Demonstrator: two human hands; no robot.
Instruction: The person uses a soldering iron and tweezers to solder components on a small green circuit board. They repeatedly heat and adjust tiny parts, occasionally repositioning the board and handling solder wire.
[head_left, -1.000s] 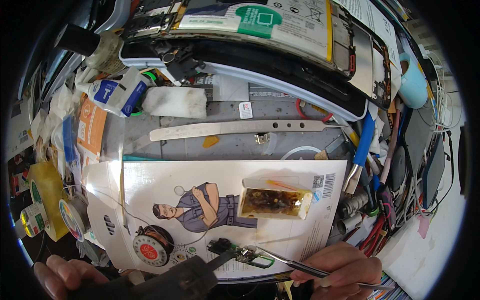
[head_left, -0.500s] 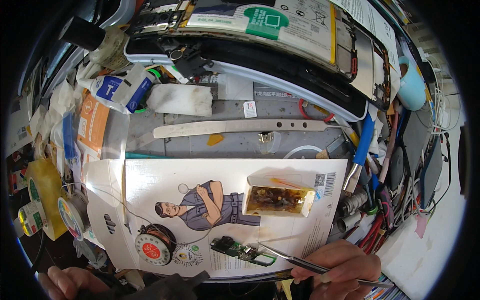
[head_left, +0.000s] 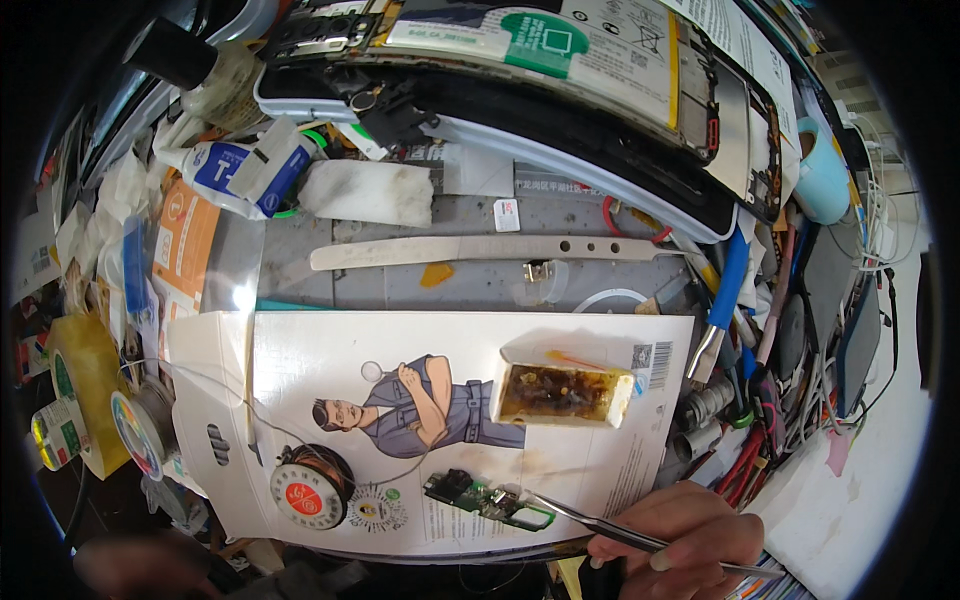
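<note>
My right hand [head_left: 690, 540] is closed around metal tweezers [head_left: 610, 527] at the lower right. Their tips reach the right part of a small green circuit board [head_left: 490, 501], which lies on a white printed card [head_left: 590, 475]; whether they grip it I cannot tell. Smeared by motion, my left hand [head_left: 150, 565] is at the lower left edge, its fingers not readable. A dark, blurred thing [head_left: 320, 578] lies to its right. Above the board sits a small open box [head_left: 508, 385] with brown, resin-like stuff inside. Left of the board is a wire spool [head_left: 312, 492].
A long metal strip with holes [head_left: 400, 252] lies beyond the card. Opened phones with a battery [head_left: 620, 60] fill the back. Tape [head_left: 90, 380] and solder wire [head_left: 145, 425] stand at left. A blue-handled brush [head_left: 730, 275] and tangled cables [head_left: 830, 350] crowd the right.
My left hand and the dark thing beside it have dropped lower toward the bottom edge. The tweezers stay over the board's right part, and the view has shifted slightly.
</note>
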